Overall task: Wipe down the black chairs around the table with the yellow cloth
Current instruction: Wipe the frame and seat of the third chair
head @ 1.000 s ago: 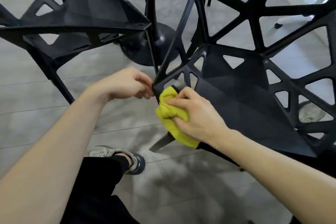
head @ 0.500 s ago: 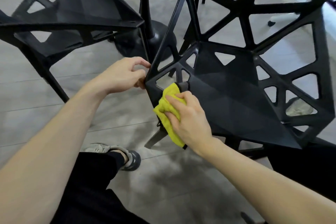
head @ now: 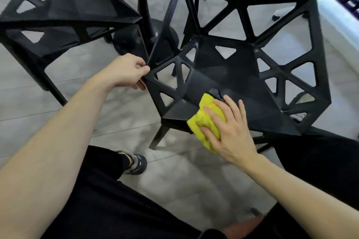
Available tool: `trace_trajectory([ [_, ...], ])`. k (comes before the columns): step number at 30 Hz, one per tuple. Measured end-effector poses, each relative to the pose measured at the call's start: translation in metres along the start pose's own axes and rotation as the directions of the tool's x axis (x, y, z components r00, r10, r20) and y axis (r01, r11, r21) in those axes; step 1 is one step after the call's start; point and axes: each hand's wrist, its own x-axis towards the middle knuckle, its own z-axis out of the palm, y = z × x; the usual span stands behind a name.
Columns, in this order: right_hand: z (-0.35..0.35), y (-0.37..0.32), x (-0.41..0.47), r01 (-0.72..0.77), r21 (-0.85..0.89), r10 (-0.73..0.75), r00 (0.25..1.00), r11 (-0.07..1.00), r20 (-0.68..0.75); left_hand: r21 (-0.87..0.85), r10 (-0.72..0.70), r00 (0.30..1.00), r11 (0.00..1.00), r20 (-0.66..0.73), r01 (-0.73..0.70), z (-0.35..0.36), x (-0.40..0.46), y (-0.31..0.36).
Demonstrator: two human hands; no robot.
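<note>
Now our right hand [head: 229,128] presses the crumpled yellow cloth [head: 206,120] flat-fingered onto the front edge of the black angular plastic chair's [head: 233,75] seat, right of frame centre. Our left hand [head: 126,72] pinches that chair's left corner, its grip clamped on it.

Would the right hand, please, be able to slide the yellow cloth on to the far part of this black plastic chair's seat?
Probably yes: the right hand presses the yellow cloth flat at the black plastic chair seat's front edge, and bare seat lies ahead.
</note>
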Motion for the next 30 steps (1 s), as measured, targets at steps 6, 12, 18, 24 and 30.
trace_trajectory([
  [6, 0.052, -0.089, 0.063, 0.038, 0.075, -0.041, 0.998, 0.996, 0.041, -0.316, -0.153, 0.986, 0.934, 0.058, 0.164, 0.043, -0.030, -0.017],
  [12, 0.048, -0.062, 0.045, 0.203, 0.091, -0.205, 0.979, 0.975, 0.009, -0.375, -0.242, 0.950, 0.914, -0.198, 0.155, 0.074, -0.025, -0.017],
  [18, 0.018, 0.059, -0.021, 0.220, -0.008, -0.220, 0.974, 0.975, -0.046, -0.356, -0.206, 0.944, 0.929, -0.259, 0.105, 0.072, 0.002, 0.009],
  [24, 0.059, -0.005, 0.061, 0.083, -0.046, -0.087, 0.992, 0.995, -0.094, -0.461, -0.177, 0.956, 0.886, -0.232, 0.052, 0.095, 0.025, 0.021],
  [30, 0.067, -0.036, 0.100, 0.233, 0.070, -0.223, 0.967, 0.970, -0.126, 0.487, 0.000, 0.922, 0.849, -0.388, 0.204, 0.085, 0.028, 0.035],
])
